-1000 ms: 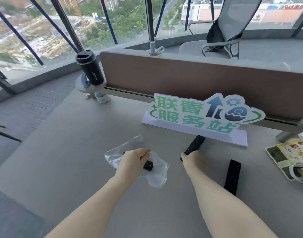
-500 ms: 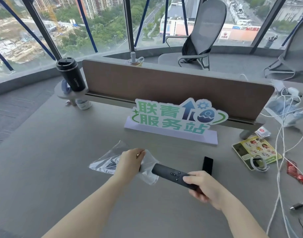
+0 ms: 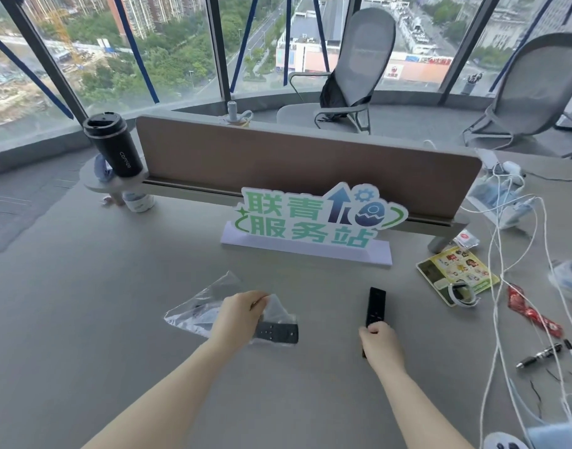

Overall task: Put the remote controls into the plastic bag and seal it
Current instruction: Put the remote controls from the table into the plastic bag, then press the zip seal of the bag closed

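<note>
A clear plastic bag (image 3: 200, 306) lies flat on the grey desk. My left hand (image 3: 240, 314) pinches its open right edge. A black remote (image 3: 278, 332) sticks out of the bag's mouth, partly inside, and a darker shape shows deeper in the bag. To the right, a second black remote (image 3: 375, 306) lies lengthwise on the desk. My right hand (image 3: 377, 343) closes around its near end.
A green sign on a white base (image 3: 310, 222) stands behind the bag. A brown divider (image 3: 294, 163) and black coffee tumbler (image 3: 111, 142) are farther back. White cables (image 3: 504, 286), a leaflet (image 3: 456, 270), a red packet (image 3: 534, 314) and pens (image 3: 540, 354) crowd the right side.
My right hand pushed the first remote into the bag's mouth, let go, and moved right to grip the second remote. My left hand kept holding the bag.
</note>
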